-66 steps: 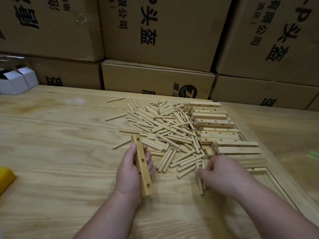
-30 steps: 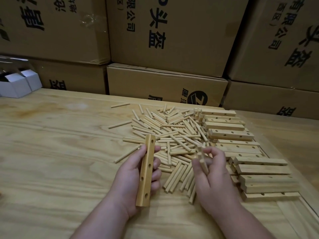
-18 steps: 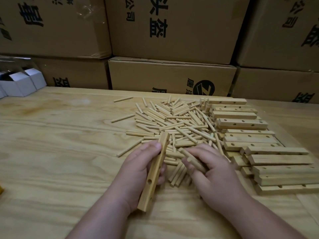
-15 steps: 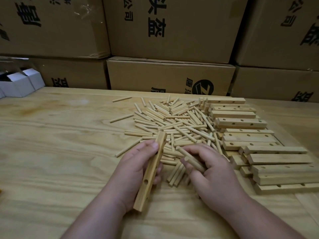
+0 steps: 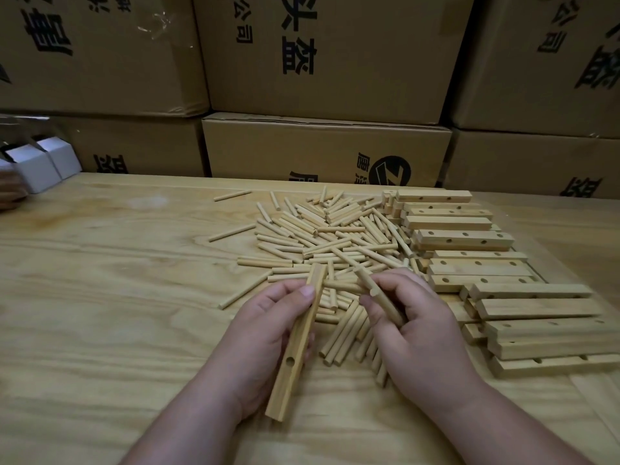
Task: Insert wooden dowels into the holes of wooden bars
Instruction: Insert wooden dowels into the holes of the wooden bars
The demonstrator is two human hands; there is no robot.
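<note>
My left hand (image 5: 265, 333) grips a wooden bar (image 5: 292, 360) lengthwise, its far end pointing away from me and one hole showing on its side near the lower end. My right hand (image 5: 412, 330) holds wooden dowels (image 5: 379, 297) in its curled fingers, one sticking out up and left toward the bar's far end. Between and beyond both hands a loose pile of dowels (image 5: 335, 236) is spread on the table. Stacked bars with holes (image 5: 469, 243) lie to the right of the pile.
The wooden table (image 5: 100, 297) runs left of my hands, with stray dowels (image 5: 231, 232) on it. Stacked cardboard boxes (image 5: 322, 146) wall off the far edge. Small white boxes (image 5: 43, 162) stand at the far left, beside another person's hand (image 5: 10, 193).
My right hand gathered dowels from the pile, lifted them, and now holds one angled toward the bar. My left hand has turned the bar and kept its grip.
</note>
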